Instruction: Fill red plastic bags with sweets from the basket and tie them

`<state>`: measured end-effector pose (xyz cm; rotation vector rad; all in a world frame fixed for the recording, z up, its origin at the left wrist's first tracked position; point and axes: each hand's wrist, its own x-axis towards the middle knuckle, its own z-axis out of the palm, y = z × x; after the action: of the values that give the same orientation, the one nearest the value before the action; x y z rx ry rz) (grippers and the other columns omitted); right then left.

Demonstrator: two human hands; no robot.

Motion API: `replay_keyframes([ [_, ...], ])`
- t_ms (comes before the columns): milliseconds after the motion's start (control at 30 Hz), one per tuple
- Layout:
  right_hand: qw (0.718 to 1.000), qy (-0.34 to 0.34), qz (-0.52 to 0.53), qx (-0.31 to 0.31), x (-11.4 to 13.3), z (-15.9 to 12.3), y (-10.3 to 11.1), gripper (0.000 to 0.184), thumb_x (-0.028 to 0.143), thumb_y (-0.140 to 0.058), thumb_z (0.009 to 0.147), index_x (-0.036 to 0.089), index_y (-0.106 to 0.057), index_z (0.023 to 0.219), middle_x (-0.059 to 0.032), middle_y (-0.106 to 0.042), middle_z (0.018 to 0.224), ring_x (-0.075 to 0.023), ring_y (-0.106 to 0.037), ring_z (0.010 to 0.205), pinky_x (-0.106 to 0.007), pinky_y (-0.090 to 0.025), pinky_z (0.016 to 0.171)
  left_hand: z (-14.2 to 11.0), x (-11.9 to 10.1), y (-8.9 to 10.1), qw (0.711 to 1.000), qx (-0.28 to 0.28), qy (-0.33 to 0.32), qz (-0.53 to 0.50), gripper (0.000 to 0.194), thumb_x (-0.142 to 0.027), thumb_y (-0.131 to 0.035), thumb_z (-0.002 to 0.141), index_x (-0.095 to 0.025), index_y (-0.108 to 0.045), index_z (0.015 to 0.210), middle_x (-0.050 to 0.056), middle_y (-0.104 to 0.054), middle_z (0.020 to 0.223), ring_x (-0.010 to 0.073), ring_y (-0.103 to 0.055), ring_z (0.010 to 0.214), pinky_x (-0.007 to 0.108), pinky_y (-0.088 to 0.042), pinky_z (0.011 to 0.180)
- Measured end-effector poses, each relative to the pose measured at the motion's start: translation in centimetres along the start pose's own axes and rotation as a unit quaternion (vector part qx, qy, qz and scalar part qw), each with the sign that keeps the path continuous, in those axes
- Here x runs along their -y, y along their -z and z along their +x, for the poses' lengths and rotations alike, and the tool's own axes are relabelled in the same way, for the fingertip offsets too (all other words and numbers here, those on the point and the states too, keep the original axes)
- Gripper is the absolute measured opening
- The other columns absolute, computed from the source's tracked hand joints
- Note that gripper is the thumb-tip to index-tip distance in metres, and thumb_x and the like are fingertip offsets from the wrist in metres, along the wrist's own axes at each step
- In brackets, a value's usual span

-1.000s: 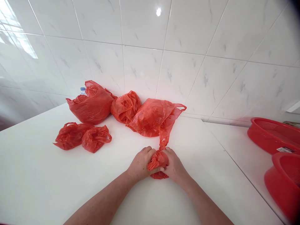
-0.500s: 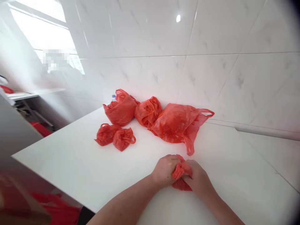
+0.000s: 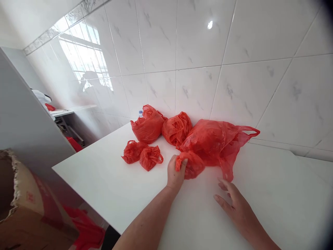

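Note:
My left hand (image 3: pixel 176 173) is closed round the gathered neck of a small red plastic bag (image 3: pixel 194 166), whose rounded body hangs out to the right of my fist. What the bag holds cannot be made out. My right hand (image 3: pixel 232 205) is empty, fingers apart, over the white table (image 3: pixel 205 211) just below the handle of a large red plastic bag (image 3: pixel 210 139). Two small knotted red bags (image 3: pixel 151 158) sit side by side to the left of my left hand.
Along the tiled wall (image 3: pixel 197 86) stand a bundled red bag (image 3: pixel 177 128) and a fuller red bag (image 3: pixel 148 126), with a blue bottle cap (image 3: pixel 141 112) behind it. A torn-edged cardboard box (image 3: pixel 28 205) stands on the left, below the table's edge.
Both hands were together on the small bag. My left hand has carried it up and forward towards the large bag, while my right hand has let go and moved right. The view has shifted left.

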<state>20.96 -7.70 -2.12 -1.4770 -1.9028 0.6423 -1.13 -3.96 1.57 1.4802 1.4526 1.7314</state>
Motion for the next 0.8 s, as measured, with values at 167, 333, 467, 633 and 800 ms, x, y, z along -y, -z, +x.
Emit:
replay_keyframes([
  [167, 0.999, 0.004, -0.039, 0.019, 0.0, 0.4, -0.5, 0.039, 0.045, -0.046, 0.084, 0.028, -0.050, 0.119, -0.0050, -0.049, 0.127, -0.0231, -0.048, 0.116, -0.036, -0.050, 0.084, 2.6, 0.8, 1.5, 0.992, -0.122, 0.009, -0.010, 0.027, -0.044, -0.049, 0.086, -0.018, -0.052, 0.081, 0.001, -0.054, 0.078, 0.0132, -0.053, 0.072, 0.026, -0.047, 0.068],
  [333, 0.999, -0.006, -0.026, 0.023, 0.7, 0.3, -0.3, 0.033, 0.036, -0.047, 0.082, 0.027, -0.052, 0.114, -0.0036, -0.049, 0.126, -0.0220, -0.050, 0.112, -0.035, -0.049, 0.083, 6.1, 0.7, 4.9, 0.968, -0.251, -0.003, 0.016, 0.024, -0.042, -0.054, 0.082, -0.020, -0.052, 0.091, 0.002, -0.055, 0.088, 0.0161, -0.054, 0.083, 0.031, -0.045, 0.078],
  [467, 0.999, 0.005, 0.005, 0.035, 1.0, 0.1, 0.0, 0.028, 0.034, -0.047, 0.083, 0.028, -0.053, 0.110, -0.0030, -0.050, 0.121, -0.0206, -0.050, 0.109, -0.033, -0.050, 0.078, 7.7, 0.3, 8.3, 0.948, -0.308, -0.004, 0.085, 0.031, -0.039, -0.057, 0.079, -0.019, -0.049, 0.102, 0.005, -0.053, 0.102, 0.0214, -0.050, 0.100, 0.040, -0.041, 0.090],
  [633, 0.999, 0.000, 0.021, 0.039, 1.1, 0.2, 0.1, 0.025, 0.031, -0.048, 0.082, 0.029, -0.054, 0.106, -0.0024, -0.052, 0.117, -0.0204, -0.050, 0.107, -0.033, -0.050, 0.077, 6.5, 0.7, 10.4, 0.850, -0.183, -0.080, 0.487, 0.063, -0.036, -0.059, 0.076, -0.024, -0.036, 0.134, 0.013, -0.016, 0.149, 0.0358, -0.009, 0.137, 0.060, -0.014, 0.105],
  [800, 0.999, 0.006, 0.022, 0.031, 1.1, 0.3, 0.1, 0.023, 0.029, -0.050, 0.080, 0.029, -0.057, 0.102, -0.0019, -0.054, 0.114, -0.0200, -0.051, 0.106, -0.035, -0.049, 0.083, 5.3, 3.2, 10.6, 0.803, 0.061, -0.009, 0.593, 0.045, -0.034, -0.052, 0.078, -0.025, -0.053, 0.121, 0.012, -0.028, 0.146, 0.0383, -0.022, 0.133, 0.066, -0.024, 0.097],
])
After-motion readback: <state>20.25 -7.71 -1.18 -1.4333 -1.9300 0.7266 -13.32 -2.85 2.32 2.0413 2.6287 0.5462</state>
